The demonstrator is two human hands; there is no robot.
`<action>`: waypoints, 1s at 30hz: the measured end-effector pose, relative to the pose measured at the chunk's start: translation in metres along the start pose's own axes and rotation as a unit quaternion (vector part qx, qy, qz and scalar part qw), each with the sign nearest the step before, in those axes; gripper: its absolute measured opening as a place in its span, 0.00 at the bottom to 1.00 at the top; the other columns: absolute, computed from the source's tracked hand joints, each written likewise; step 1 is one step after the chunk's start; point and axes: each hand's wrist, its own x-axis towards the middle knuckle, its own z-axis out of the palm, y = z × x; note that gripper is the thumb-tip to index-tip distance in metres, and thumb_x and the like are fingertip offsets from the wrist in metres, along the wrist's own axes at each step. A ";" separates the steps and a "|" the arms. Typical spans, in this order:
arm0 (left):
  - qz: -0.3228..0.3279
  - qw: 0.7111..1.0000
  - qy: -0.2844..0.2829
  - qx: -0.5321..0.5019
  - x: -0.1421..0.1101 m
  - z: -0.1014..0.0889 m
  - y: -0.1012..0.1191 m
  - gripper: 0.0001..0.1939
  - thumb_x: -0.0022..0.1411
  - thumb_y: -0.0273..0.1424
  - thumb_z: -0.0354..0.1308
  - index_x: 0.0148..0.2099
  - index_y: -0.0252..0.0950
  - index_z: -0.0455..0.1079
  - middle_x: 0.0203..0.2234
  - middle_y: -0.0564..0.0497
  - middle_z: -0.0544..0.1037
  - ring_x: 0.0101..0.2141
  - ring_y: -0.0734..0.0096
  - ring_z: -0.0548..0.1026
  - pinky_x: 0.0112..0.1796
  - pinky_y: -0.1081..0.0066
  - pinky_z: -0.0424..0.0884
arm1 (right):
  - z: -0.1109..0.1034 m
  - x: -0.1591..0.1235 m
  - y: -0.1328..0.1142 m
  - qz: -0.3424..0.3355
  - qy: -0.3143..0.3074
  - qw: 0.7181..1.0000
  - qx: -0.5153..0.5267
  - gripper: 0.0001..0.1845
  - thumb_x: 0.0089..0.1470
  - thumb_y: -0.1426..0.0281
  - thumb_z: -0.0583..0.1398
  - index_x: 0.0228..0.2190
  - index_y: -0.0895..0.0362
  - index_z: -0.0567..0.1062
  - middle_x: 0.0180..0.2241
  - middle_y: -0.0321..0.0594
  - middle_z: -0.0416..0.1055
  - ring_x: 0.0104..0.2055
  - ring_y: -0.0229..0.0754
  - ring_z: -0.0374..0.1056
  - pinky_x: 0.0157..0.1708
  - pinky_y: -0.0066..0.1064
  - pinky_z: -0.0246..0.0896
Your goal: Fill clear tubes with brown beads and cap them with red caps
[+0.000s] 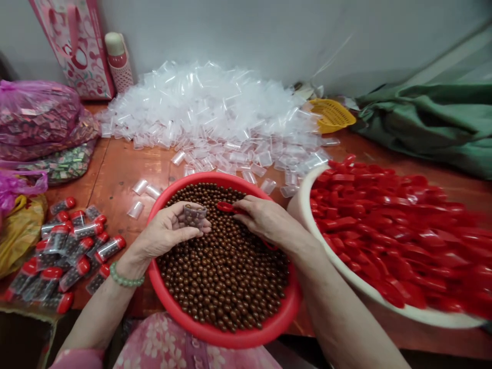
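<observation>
My left hand (175, 225), with a green bead bracelet (126, 279) at its wrist, holds a clear plastic tube (195, 216) that has brown balls inside. My right hand (261, 218) is closed on a red plastic spoon (227, 207); its bowl end points toward the tube and most of its handle is hidden by the fingers. Both hands are above a red basin (225, 341) filled with shiny brown balls (226, 277). A small gap separates spoon and tube.
Capped, filled tubes (73, 246) lie at left near plastic bags of small packets (42, 118). A heap of clear tubes (215, 113) spreads behind the basin, beside a yellow basket (332, 115). At right, a white tub (303, 197) overflows with red plastic pieces (395, 241); green cloth (430, 128) lies behind.
</observation>
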 end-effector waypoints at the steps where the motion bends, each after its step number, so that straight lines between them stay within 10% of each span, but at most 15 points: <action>1: -0.005 1.000 -0.001 -0.010 -0.001 -0.001 -0.001 0.21 0.52 0.25 0.67 0.49 0.34 0.68 0.39 0.47 0.80 0.41 0.67 0.79 0.47 0.67 0.71 | 0.001 0.000 0.001 -0.004 0.010 1.000 0.026 0.12 0.57 0.70 0.56 0.39 0.58 0.77 0.38 0.47 0.75 0.39 0.47 0.72 0.43 0.37 0.65; 7: -0.016 0.999 -0.009 -0.034 -0.002 -0.004 -0.005 0.25 0.50 0.22 0.68 0.50 0.34 0.67 0.40 0.46 0.80 0.42 0.66 0.79 0.49 0.66 0.69 | -0.009 -0.007 -0.013 -0.026 0.047 0.963 0.264 0.13 0.60 0.62 0.56 0.40 0.56 0.75 0.37 0.41 0.75 0.38 0.43 0.70 0.39 0.33 0.66; 14: -0.006 0.999 0.045 0.001 0.002 0.001 -0.004 0.23 0.48 0.23 0.69 0.47 0.34 0.68 0.43 0.47 0.78 0.38 0.71 0.79 0.45 0.69 0.70 | -0.023 -0.013 -0.037 -0.113 -0.068 0.981 0.142 0.11 0.62 0.68 0.54 0.38 0.55 0.75 0.36 0.41 0.72 0.38 0.43 0.69 0.42 0.37 0.64; 20: -0.003 0.998 0.054 0.007 0.003 0.002 -0.003 0.20 0.48 0.25 0.69 0.44 0.33 0.70 0.38 0.49 0.79 0.36 0.72 0.78 0.45 0.69 0.71 | -0.031 -0.006 -0.047 -0.098 -0.005 0.968 0.231 0.09 0.59 0.68 0.57 0.38 0.55 0.76 0.36 0.40 0.74 0.39 0.43 0.70 0.42 0.36 0.64; 30: 0.005 0.997 0.073 -0.014 0.004 -0.001 -0.004 0.21 0.47 0.24 0.69 0.45 0.31 0.73 0.36 0.47 0.81 0.36 0.70 0.79 0.46 0.68 0.71 | 0.011 0.018 -0.073 0.075 0.163 0.793 0.583 0.13 0.41 0.61 0.70 0.29 0.54 0.77 0.29 0.35 0.77 0.31 0.39 0.72 0.36 0.33 0.70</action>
